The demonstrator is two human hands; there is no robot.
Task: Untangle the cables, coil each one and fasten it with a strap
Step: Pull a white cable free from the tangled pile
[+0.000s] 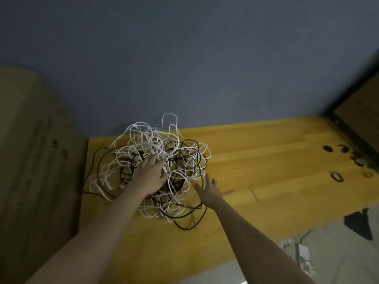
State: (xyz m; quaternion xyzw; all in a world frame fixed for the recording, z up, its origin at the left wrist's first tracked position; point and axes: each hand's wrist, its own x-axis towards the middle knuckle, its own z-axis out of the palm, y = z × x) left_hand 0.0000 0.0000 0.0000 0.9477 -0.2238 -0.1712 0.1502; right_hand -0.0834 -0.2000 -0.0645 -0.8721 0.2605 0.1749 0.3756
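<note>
A big messy pile of white and dark cables (155,167) sits on the yellow table (256,160), left of the middle. The left hand (150,174) lies flat on the pile, fingers straight. The right hand (207,188) is loose beside it, touching the edge. Small straps (336,176) lie at the right.

Left hand's fingers (159,160) are buried among tangled cables (155,152).

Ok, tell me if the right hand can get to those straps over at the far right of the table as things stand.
Probably yes. The right hand is open at the right edge of the cable tangle, and only bare tabletop lies between it and the straps near the right edge. It looks like a long stretch, though.
</note>
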